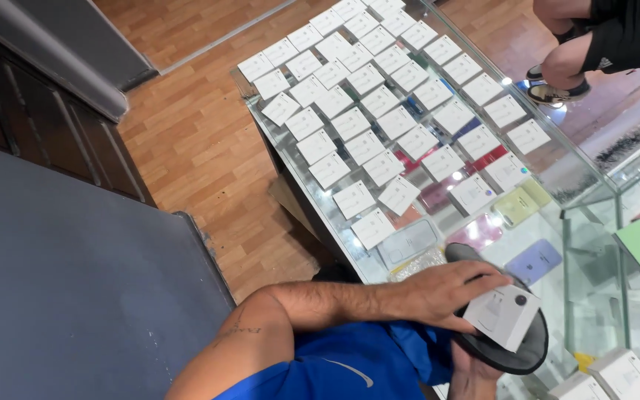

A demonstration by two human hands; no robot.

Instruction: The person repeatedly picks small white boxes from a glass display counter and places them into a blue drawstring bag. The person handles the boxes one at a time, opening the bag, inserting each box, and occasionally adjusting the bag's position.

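I see my left hand (446,292) reaching across from the near left, fingers curled over the top edge of a small white box (504,316), which sits at the near right of the scene above the glass worktop (557,222). My right hand (475,374) comes up from the bottom edge and is closed under a dark grey cloth (516,352) that wraps beneath and behind the box; only the wrist and heel of that hand show, so I cannot tell its finger spread. The box is tilted, its face turned toward the right. Farther off, rows of white boxes (379,100) lie flat across the worktop, close together in a grid. Under the glass, coloured phone cases (516,204) sit beside them. More white boxes (616,374) stand at the near right corner. Another person's legs and shoes (557,70) are at the far right on the wooden floor (194,141).
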